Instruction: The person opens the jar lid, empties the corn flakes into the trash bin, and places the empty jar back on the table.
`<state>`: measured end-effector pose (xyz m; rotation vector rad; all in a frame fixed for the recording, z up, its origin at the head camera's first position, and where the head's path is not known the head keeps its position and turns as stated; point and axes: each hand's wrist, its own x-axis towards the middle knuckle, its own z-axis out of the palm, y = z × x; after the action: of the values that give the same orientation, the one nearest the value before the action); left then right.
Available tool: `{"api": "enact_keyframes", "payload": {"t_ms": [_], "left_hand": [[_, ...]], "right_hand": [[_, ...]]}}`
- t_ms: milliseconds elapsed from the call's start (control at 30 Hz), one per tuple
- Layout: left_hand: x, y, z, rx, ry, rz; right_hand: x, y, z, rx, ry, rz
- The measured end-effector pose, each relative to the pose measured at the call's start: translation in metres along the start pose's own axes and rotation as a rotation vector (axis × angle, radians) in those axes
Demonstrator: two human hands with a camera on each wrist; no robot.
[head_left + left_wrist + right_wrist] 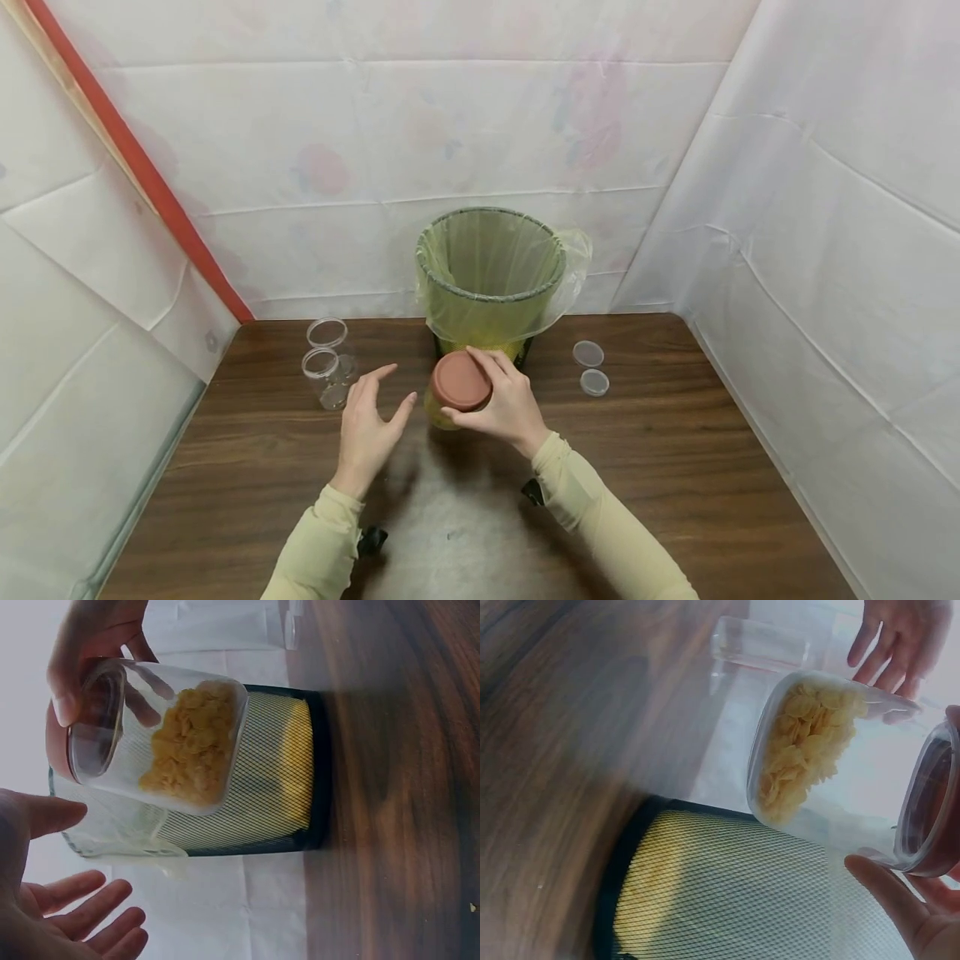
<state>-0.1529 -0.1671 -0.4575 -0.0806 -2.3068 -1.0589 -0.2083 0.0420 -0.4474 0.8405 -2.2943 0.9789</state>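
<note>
My right hand (504, 402) grips a clear jar (176, 739) near its top, thumb and fingers around the reddish-brown lid (461, 381). Yellow flakes (196, 742) fill the lower part of this jar, which hangs slightly tilted above the table, in front of a mesh bin. To the left of the jar, my left hand (369, 429) has its fingers spread and thumb apart, holding nothing. In the left wrist view a gap shows between its thumb and the jar.
The mesh bin (274, 772) with a yellowish plastic liner (487, 312) stands at the table's back. Two clear open jars (330, 379) stand on the left. Two clear round lids (588, 353) lie on the right. White sheeting (375, 142) encloses the table (675, 467).
</note>
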Motion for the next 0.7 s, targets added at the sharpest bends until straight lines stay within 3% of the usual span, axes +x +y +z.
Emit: {"api": "enact_keyframes", "payload": {"t_ms": [200,467,700], "left_hand": [[0.000,0.007,-0.002,-0.023,-0.033,0.044],[0.002,0.019,-0.004,-0.082,-0.031,0.175],[0.004,0.027,-0.002,-0.130,-0.092,0.233]], "right_hand": [[0.003,-0.009,-0.015,0.046,0.038,0.006],[0.008,-0.015,-0.032,0.086,0.069,-0.012],[0.012,-0.018,-0.045,0.140,0.085,-0.005]]}}
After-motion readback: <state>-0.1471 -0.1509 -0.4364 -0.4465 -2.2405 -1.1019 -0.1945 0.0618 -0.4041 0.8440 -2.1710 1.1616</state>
